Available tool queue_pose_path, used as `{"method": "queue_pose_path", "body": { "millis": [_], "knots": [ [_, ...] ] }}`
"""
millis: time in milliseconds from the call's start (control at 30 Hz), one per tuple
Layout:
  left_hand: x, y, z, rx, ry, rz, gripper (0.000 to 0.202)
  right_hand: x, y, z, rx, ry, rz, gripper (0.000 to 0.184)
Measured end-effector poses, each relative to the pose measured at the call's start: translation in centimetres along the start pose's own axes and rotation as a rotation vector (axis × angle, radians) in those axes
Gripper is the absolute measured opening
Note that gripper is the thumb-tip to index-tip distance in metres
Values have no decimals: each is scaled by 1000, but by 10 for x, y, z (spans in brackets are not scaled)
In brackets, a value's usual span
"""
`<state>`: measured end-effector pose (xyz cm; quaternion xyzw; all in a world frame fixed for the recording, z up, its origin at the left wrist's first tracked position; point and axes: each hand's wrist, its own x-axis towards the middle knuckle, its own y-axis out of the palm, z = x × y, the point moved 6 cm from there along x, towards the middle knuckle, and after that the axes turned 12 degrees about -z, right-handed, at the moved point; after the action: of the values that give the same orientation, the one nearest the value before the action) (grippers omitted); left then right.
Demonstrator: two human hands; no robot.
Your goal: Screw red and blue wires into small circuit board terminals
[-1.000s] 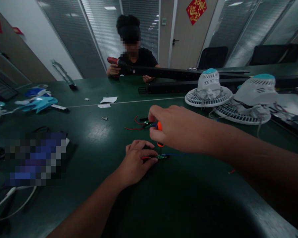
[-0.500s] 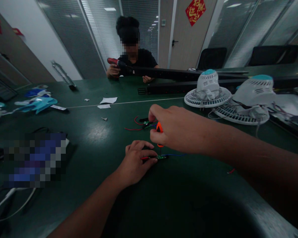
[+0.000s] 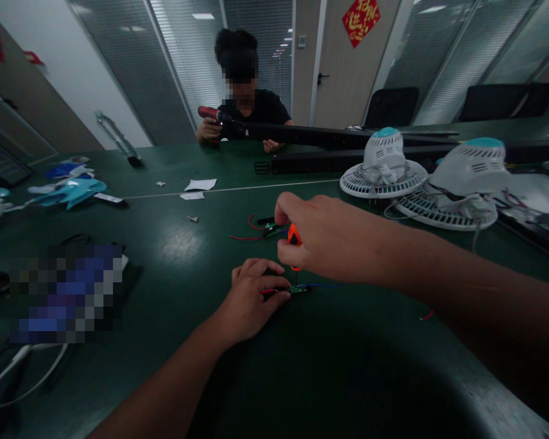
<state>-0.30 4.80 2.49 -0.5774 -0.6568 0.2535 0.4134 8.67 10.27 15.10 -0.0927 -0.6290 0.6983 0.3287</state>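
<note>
My left hand [image 3: 249, 299] rests on the dark green table [image 3: 174, 256], its thumb and fingers pinched on a small green circuit board [image 3: 296, 289] with red and blue wires. My right hand [image 3: 322, 235] is closed round an orange-handled screwdriver [image 3: 293, 236], held upright with its tip down on the board. Just behind, a second small board with red and black wires [image 3: 261, 227] lies loose on the table.
Two white fan housings with teal caps [image 3: 384, 161] [image 3: 466, 180] lie at the right. A person across the table holds a red power tool [image 3: 209, 113] against a long black strip [image 3: 329, 135]. Paper scraps [image 3: 200, 184], teal parts [image 3: 71, 190] and a white cable [image 3: 22, 372] lie left.
Hardly anything has moved. My right hand has shifted very slightly with the screwdriver above the board; my left hand stays put.
</note>
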Motion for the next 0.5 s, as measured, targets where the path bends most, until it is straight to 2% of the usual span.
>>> {"method": "queue_pose_path", "body": {
  "millis": [500],
  "knots": [
    [0, 0, 1, -4, 1, -5, 17, -2, -1, -1, 23, 8, 3, 28]
  ]
}}
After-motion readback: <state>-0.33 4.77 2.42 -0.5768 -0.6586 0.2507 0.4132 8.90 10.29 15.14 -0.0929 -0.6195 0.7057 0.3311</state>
